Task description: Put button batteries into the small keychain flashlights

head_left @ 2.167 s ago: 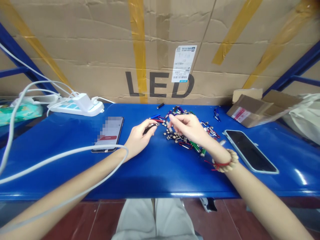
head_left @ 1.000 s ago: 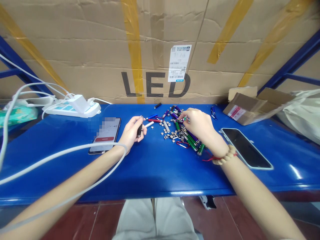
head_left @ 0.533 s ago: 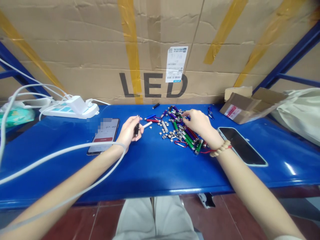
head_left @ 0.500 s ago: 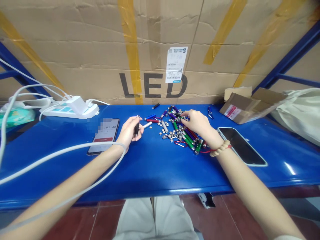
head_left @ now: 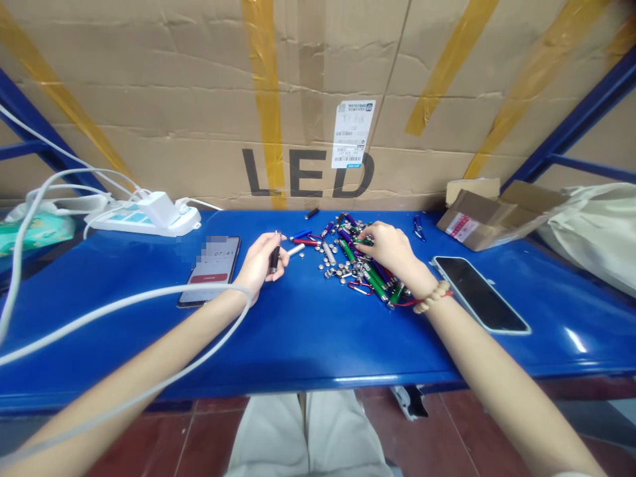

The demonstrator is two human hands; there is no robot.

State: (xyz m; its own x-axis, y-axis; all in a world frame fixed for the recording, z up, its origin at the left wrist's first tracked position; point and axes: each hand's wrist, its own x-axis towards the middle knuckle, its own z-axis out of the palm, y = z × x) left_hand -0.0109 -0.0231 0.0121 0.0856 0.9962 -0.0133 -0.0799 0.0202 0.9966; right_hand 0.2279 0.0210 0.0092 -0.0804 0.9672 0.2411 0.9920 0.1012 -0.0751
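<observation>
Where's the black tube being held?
In the head view, left of centre: the black tube is in the left hand, between the lit phone and the pile of coloured tubes.

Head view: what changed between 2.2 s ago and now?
Left hand shifted left, still gripping the short black cylinder, now tilted steeper. Right hand moved right, its grip unclear, over the pile of shiny coloured cylinders. Unchanged: pale-blue-cased rectangular phone, open brown cardboard box.
</observation>
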